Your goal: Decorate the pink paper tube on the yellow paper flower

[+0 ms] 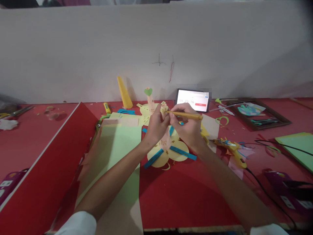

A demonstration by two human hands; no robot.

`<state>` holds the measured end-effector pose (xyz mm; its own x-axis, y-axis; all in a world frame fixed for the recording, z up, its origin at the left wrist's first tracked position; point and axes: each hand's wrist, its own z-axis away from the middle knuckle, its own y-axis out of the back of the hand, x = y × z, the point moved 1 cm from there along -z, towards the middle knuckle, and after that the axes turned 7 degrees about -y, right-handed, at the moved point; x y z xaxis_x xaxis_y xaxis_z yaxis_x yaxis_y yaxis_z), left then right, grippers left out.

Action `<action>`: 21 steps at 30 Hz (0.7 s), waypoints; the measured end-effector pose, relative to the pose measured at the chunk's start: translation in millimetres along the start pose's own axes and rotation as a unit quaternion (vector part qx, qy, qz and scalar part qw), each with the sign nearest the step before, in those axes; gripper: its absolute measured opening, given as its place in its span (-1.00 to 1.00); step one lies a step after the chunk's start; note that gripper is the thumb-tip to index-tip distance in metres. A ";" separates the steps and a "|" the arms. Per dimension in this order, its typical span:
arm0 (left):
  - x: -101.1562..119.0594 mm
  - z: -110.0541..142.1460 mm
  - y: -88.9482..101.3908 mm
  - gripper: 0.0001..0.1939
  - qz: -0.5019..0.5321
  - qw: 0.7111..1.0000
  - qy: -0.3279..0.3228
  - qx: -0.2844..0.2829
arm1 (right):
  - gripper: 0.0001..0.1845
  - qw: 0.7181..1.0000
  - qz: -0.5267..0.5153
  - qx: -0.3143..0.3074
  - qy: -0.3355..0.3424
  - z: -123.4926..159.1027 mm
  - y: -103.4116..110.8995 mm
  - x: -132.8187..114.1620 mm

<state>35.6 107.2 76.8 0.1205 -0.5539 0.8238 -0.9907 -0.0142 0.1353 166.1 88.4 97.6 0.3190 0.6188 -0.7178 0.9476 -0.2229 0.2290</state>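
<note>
My left hand (159, 121) pinches a small pale yellow paper piece (164, 109) with a flower-like, ruffled look. In my right hand (187, 125) is a yellow-brown pen-like tool (188, 115), its tip against that piece. Below both hands lies a pale yellow paper flower (179, 151) with blue strips (183, 152) between its petals. A pink paper tube (165, 141) with gold marks stands at its middle, its upper part hidden by my hands. Just behind, a second pink tube (150, 101) is topped by a green paper heart (148, 91).
Green paper sheets (119, 156) lie at left beside a red upright board (56, 163). A yellow cone (125, 93) and a lit phone (193, 100) stand at the back wall. At right are a yellow glue gun (237, 155) with its cord and a framed tray (281, 122).
</note>
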 end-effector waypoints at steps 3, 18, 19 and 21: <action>0.9 0.5 -0.3 -0.82 0.001 1.000 0.009 -0.003 | -0.89 1.000 -0.009 0.011 -0.003 0.0 -0.5 -0.7; 0.1 0.8 -1.4 -0.81 0.005 0.999 0.035 0.002 | -0.90 0.999 -0.028 -0.001 -0.017 1.5 -0.9 1.5; -0.2 0.2 -0.7 -0.81 0.012 0.999 0.041 -0.001 | -0.90 0.999 -0.035 0.004 -0.021 1.2 -0.7 1.7; -0.7 -1.9 2.9 -0.82 0.035 0.997 0.057 -0.033 | -0.91 0.997 -0.073 0.019 -0.030 -0.3 0.4 2.3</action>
<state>32.8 109.2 77.7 0.0610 -0.4534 0.8892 -0.9910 0.0788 0.1082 167.2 90.0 96.2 0.1752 0.6004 -0.7803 0.9821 -0.1627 0.0954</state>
